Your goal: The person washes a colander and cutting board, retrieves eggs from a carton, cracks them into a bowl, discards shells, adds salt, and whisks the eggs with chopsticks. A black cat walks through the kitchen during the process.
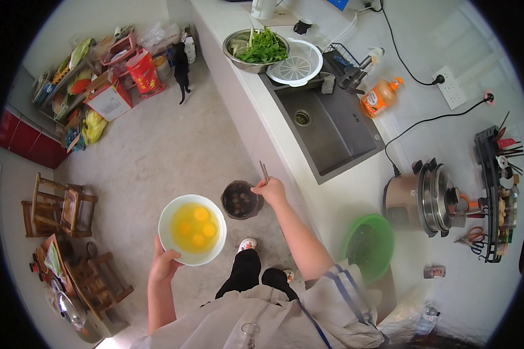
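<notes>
A white bowl [163, 214] holding several raw egg yolks in clear egg white is held at its lower left rim by my left hand [165, 261], thumb on the rim. To its right, my right hand [270, 192] grips a pair of chopsticks [264, 171] whose upper ends point up and away from me. Their lower ends cannot be made out. Beside and partly behind my right fingers, lower down, a dark round container [241, 214] with several small round things in it stands on the floor.
Along the right runs a white counter [262, 118] with a sink [332, 131], a steel bowl of greens [233, 59], a white colander [303, 80], a green basin [386, 244] and a steel cooker [401, 203]. Wooden chairs [74, 209] stand left; a black cat [181, 70] is near the shelves.
</notes>
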The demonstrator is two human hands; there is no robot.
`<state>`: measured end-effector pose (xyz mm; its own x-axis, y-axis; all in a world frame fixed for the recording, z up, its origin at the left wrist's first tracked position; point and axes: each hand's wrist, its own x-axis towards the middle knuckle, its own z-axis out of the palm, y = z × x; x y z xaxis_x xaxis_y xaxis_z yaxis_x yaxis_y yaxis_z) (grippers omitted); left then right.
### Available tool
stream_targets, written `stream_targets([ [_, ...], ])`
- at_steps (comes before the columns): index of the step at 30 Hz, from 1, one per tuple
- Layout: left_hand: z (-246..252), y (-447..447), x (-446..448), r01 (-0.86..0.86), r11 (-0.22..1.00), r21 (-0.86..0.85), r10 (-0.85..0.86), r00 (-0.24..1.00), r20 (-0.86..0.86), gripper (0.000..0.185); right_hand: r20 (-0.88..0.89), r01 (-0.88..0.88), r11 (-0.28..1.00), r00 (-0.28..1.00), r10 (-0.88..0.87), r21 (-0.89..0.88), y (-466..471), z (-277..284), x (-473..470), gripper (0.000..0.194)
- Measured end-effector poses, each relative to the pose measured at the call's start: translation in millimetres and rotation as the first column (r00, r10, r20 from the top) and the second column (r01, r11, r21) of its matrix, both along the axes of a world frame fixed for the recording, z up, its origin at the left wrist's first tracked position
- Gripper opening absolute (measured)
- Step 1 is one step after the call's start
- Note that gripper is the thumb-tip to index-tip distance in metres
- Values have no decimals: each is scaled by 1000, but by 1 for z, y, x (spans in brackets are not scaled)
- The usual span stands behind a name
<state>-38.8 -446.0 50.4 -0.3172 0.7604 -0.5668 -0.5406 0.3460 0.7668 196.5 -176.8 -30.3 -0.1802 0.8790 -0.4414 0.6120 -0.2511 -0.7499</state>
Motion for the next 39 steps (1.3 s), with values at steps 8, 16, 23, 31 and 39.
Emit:
stream_targets([
  [8, -3, -15, 0, -92, 995, -37, 92, 996, -10, 68, -67, 26, 998, 997, -22, 57, 3, -30, -10, 14],
  [16, -16, -15, -7, -16, 999, -34, 16, 1000, 6, 69, -41, 17, 996, 999, -21, -83, 10, -37, 4, 18],
  [23, -23, -15, -5, -6, 999, -49, 6, 1000, 2, 72, -62, -20, 994, 998, 13, -107, 7, -24, 5, 17],
  [31, -12, -10, 2, -25, 1000, 13, 24, 999, 40, 74, -146, 78, 989, 985, -96, -128, 5, -35, 20, 19],
  [39, -28, -28, -1, -23, 998, -55, 21, 999, -26, 70, -436, -77, 562, 720, -540, -824, -80, -7, 75, 19],
])
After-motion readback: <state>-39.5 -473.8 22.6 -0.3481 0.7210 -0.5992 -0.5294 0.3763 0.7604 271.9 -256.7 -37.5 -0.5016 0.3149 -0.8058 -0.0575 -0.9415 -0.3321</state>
